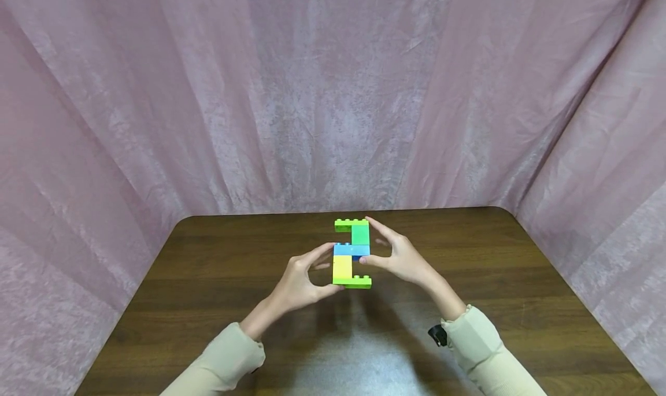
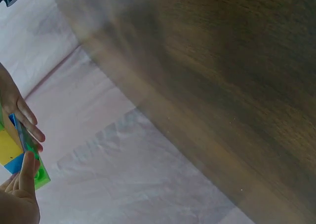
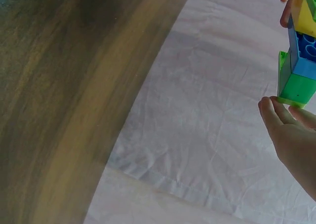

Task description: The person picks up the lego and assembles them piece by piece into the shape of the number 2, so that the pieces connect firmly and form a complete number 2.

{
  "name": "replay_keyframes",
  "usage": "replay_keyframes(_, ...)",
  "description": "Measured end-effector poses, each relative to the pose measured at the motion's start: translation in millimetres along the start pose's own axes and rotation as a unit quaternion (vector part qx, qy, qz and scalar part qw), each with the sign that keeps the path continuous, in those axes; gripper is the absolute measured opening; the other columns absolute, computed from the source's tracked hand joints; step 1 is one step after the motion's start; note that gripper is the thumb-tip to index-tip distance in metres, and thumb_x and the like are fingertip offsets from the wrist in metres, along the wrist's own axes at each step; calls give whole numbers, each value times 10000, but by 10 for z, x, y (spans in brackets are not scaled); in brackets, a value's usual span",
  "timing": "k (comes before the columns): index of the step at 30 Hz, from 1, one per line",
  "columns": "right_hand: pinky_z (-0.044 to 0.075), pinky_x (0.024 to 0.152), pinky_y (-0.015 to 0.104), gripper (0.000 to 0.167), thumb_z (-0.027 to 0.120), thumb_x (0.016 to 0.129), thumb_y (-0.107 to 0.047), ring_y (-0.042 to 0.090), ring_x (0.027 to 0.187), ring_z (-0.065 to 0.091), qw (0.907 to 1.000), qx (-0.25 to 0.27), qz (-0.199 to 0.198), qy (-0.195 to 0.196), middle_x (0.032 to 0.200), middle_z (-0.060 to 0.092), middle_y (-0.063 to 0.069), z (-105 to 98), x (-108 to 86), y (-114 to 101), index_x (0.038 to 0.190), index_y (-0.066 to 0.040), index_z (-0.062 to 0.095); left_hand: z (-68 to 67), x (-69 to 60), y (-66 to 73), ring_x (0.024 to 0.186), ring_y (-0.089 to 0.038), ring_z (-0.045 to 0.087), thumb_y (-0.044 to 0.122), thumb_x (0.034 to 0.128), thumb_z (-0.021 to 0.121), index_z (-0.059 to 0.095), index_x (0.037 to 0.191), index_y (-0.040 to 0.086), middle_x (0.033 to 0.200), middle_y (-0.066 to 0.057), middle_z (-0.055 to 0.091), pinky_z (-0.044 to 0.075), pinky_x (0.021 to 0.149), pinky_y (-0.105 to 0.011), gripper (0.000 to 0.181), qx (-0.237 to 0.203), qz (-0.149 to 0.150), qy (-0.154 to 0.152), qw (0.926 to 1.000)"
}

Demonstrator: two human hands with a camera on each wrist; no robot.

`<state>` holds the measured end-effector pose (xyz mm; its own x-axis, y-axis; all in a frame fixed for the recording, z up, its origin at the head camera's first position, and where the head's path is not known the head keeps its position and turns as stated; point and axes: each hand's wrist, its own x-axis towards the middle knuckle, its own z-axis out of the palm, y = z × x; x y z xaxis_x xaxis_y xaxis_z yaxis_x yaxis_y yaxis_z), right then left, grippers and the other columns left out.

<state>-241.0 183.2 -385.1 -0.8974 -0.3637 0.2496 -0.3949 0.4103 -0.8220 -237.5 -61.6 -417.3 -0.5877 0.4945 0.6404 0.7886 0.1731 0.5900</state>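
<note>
Both hands hold an S-shaped stack of toy building blocks up above the table. From top to bottom in the head view it has a lime block, a green block, a blue block, a yellow block and a lime block. My left hand grips the left side, thumb at the bottom lime block and a finger by the blue one. My right hand grips the right side, a fingertip at the top and the thumb at the blue block. In the right wrist view, blue studs show on the blue block.
A brown wooden table with rounded far corners lies beneath the hands. Pink curtains hang behind it and along both sides. A small black device sits at the right sleeve's cuff.
</note>
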Motion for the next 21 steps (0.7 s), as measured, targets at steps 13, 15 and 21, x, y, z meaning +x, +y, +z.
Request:
replay_keyframes(13, 405, 1092, 562, 809, 772, 832, -206, 450, 1302, 491, 9989, -234, 357, -179, 1491, 446, 216, 56, 46, 130, 1486, -3, 342, -5, -26, -40, 1095, -331, 677, 76, 659, 883, 554, 1288, -73, 1201, -232, 676, 574, 896, -418, 725, 524, -662, -312, 9959)
replay_keyframes(15, 403, 1091, 565, 802, 772, 832, -203, 435, 1305, 493, 9983, -305, 384, -314, 1461, 474, 235, 85, 49, 203, 1469, 34, 347, 33, -72, -70, 1103, -335, 673, 123, 662, 892, 557, 1288, -65, 1219, -227, 669, 565, 910, -448, 734, 677, -911, -421, 9926)
replay_keyframes(21, 424, 1069, 557, 793, 772, 835, -254, 393, 1311, 495, 9919, -583, 770, -823, 1410, 522, 238, 186, 39, 414, 1450, 40, 367, 161, -213, -133, 1144, -360, 646, 220, 662, 903, 539, 1303, -71, 1296, -233, 622, 541, 938, -483, 792, 519, -2080, -945, 9722)
